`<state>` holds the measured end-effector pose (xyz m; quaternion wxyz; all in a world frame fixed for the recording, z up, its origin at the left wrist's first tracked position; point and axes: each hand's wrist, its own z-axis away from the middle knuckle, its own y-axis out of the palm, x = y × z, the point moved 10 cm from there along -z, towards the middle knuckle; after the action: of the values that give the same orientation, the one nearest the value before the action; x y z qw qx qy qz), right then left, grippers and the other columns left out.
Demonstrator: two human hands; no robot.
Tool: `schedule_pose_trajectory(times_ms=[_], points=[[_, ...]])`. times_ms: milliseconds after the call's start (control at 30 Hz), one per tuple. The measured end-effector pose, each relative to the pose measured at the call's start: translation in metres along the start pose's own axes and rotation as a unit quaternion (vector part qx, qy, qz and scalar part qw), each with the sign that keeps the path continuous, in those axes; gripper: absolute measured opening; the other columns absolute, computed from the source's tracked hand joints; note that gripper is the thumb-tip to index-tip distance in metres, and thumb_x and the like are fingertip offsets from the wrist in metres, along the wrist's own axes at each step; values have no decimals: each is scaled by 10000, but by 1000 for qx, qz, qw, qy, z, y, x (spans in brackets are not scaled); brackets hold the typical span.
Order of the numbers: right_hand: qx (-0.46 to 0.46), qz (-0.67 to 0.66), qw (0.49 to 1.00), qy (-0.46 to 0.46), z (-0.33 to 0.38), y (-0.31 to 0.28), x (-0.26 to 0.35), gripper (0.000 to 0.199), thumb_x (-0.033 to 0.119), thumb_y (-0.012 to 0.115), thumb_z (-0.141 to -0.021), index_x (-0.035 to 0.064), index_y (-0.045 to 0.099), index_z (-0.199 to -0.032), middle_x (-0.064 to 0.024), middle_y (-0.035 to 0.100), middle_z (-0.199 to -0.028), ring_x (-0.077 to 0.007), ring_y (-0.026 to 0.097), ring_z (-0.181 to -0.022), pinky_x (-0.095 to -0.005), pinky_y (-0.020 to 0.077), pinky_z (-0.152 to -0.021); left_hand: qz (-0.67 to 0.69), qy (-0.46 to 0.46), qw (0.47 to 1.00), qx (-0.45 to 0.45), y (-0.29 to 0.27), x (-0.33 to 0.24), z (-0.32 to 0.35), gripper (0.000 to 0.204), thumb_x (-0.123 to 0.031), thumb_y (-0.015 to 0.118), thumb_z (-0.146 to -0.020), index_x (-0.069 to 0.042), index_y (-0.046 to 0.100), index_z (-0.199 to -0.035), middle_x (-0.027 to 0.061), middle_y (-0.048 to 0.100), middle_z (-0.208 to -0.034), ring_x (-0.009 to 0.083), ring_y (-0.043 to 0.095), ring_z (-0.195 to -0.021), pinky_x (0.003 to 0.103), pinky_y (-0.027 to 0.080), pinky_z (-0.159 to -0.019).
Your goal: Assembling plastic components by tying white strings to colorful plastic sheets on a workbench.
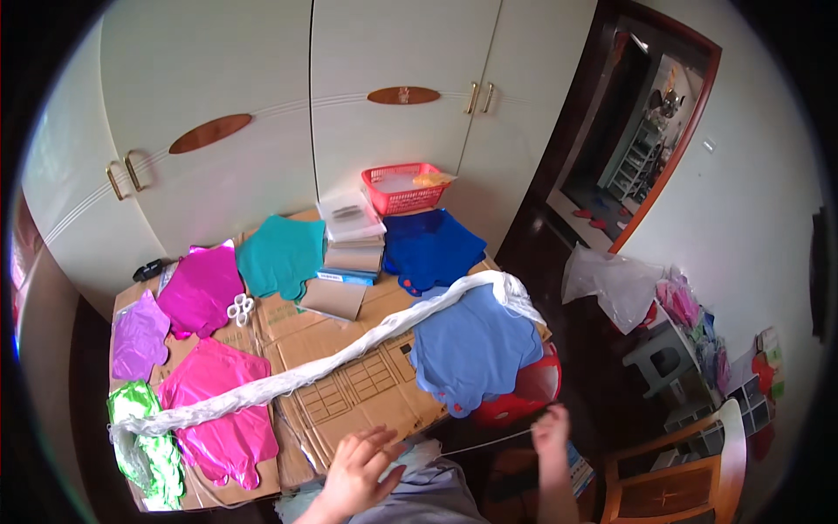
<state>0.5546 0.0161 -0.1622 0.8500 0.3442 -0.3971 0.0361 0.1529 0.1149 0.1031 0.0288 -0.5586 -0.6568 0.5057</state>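
Observation:
My left hand point(362, 463) hovers over the near edge of the cardboard-covered table point(349, 406), fingers apart and nothing in them. Off to the right, my right hand point(552, 430) is closed with its fingers pinched on a thin white string point(489, 444) that stretches left toward my lap. A long skein of white strings point(305, 375) lies diagonally across the table. It crosses a pink flat shiny sheet point(218, 428), a green foil sheet point(144, 454) and a light blue flat sheet point(476, 345).
Purple point(140, 336), magenta point(202, 288), teal point(281, 253) and dark blue point(434, 249) sheets lie farther back. White-handled scissors point(240, 310), cardboard pieces point(336, 299) and a red basket point(406, 199) share the table. A wooden chair point(672, 476) stands at right.

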Motion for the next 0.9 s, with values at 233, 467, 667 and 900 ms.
schedule_pose_trajectory(times_ms=[233,467,667,900], points=[[94,-29,956,-278,71,58,202,168,252,541,-875,145,513,-748,73,343,-553,-50,316,-494,-224,257,-475,107,23,989,102,81,-6,16,306,-176,644,-762,-73,592,-1045,93,579,-1081,246,570,-959,354,443,-815],[143,28,983,-110,124,180,90,119,200,526,-903,86,546,-930,-23,549,-737,-136,544,-687,-299,480,-657,280,34,959,30,143,-48,-34,676,-254,643,-791,65,330,-1298,265,397,-1307,378,402,-1217,402,349,-1003],[293,-29,956,-6,115,210,64,166,229,425,-960,104,533,-953,51,285,-552,-49,239,-420,-208,198,-365,425,-8,893,149,241,-48,-40,429,-343,499,-902,-18,459,-1179,199,600,-907,341,603,-837,422,458,-759],[193,-34,975,-107,-15,147,161,161,200,434,-956,84,530,-1015,40,215,-532,-53,187,-404,-202,187,-317,336,-72,928,142,121,10,52,238,-253,474,-924,-34,551,-871,183,559,-713,374,566,-708,432,455,-630]])
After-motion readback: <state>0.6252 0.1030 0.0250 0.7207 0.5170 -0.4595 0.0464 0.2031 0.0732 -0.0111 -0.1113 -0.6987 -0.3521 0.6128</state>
